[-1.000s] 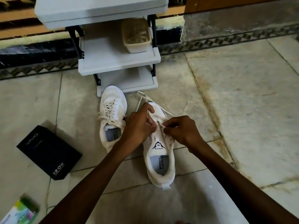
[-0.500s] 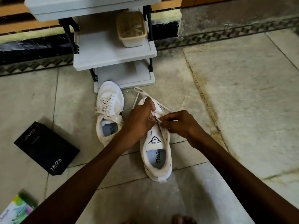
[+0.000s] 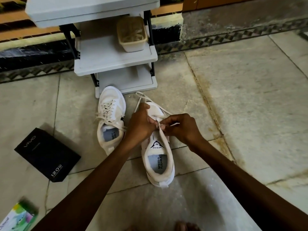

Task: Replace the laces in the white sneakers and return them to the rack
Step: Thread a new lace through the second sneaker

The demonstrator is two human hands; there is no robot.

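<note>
Two white sneakers sit on a worn, pale stone-tile floor (image 3: pixel 241 90), toes toward a grey plastic rack (image 3: pixel 115 60); the left sneaker (image 3: pixel 110 120) is laced and lies just in front of the rack's lowest shelf, touching nothing but the floor; the right sneaker (image 3: pixel 158 157) sits beside it, nearer the camera, heel toward the viewer, and that's where the action is. Both hands are over its tongue; the left hand (image 3: pixel 141 124) is curled closed, pinching the white lace (image 3: pixel 160 130) at the eyelets; the right hand (image 3: pixel 181 129) is closed too, fingertips nipping the same lace from the other side; loose lace ends trail over the toe onto the tile. On the rack's middle shelf stands a beige tub (image 3: pixel 132 35), its contents hard to make out. Off to the left on the floor lies a black box (image 3: pixel 47 155); a colourful packet (image 3: pixel 17 217) peeks in at the bottom-left corner. Dark staining streaks the tile joints on the right; a patterned border strip (image 3: pixel 233 39) runs along the wall base behind.
</note>
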